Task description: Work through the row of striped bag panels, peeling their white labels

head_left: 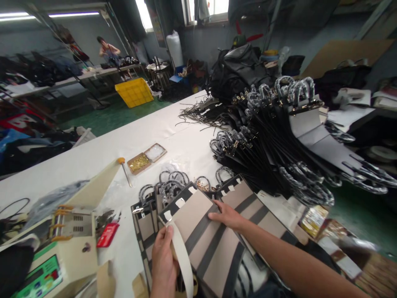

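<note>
My left hand (163,258) is closed on a pale cream strap (182,256) that curves down toward the bottom edge. My right hand (228,214) lies flat, fingers stretched, on a beige bag panel with black stripes (211,244). More such striped panels (147,227) lie stacked beneath and to the left, with wrapped ring handles (173,180) at their far ends.
A large heap of black straps and wrapped handles (279,136) fills the table's right side. A small box of gold fittings (139,162) and a screwdriver (125,169) lie on the white table (124,136). A beige machine (56,252) sits at left. A person works far back.
</note>
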`<control>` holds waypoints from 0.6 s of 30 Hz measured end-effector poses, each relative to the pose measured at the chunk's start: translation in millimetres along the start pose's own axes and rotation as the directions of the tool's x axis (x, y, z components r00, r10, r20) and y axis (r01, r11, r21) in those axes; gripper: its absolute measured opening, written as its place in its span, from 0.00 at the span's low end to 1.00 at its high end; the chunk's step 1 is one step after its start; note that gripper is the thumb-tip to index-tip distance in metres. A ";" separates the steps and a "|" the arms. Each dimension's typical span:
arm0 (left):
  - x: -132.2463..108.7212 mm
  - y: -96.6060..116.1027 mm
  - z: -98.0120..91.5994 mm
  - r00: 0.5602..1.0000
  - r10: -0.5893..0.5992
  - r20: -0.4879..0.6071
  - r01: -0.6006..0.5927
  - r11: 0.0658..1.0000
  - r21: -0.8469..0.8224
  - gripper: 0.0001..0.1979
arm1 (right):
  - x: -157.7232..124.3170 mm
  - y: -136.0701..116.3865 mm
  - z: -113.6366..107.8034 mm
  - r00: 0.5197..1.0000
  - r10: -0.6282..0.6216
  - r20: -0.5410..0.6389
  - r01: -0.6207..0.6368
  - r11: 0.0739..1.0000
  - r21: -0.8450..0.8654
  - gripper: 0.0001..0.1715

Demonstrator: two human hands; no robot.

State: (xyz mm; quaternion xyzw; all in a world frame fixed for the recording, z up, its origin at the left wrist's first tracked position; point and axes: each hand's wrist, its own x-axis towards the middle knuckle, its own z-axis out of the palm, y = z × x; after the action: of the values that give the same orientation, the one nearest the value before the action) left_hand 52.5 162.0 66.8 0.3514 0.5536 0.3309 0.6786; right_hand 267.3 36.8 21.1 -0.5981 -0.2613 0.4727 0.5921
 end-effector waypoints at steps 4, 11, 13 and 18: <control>-29.5 5.5 11.7 0.994 -0.014 0.109 0.009 0.999 0.048 0.30 | -39.0 -33.0 -25.8 0.997 -0.053 -0.052 0.056 0.997 0.047 0.32; -68.5 -8.5 9.4 0.911 -0.132 0.390 0.101 0.990 0.098 0.20 | -94.5 -137.5 -149.8 0.974 0.042 -0.221 -0.079 0.984 -0.160 0.41; -72.0 -19.8 2.8 0.921 -0.167 0.351 0.129 0.983 0.130 0.21 | -99.8 -123.0 -180.2 0.954 0.049 -0.294 -0.116 0.969 -0.217 0.43; -72.0 -37.8 -4.5 0.929 -0.153 0.337 0.108 0.983 0.151 0.22 | -79.9 -3.5 -207.2 0.888 0.000 -0.459 -0.273 0.805 -0.527 0.38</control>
State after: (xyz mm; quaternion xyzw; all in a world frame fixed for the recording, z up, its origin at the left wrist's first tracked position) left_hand 38.2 82.0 71.7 0.4100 0.4678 0.1811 0.7618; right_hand 416.2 -127.9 14.3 -0.8572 -0.2075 0.2667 0.3887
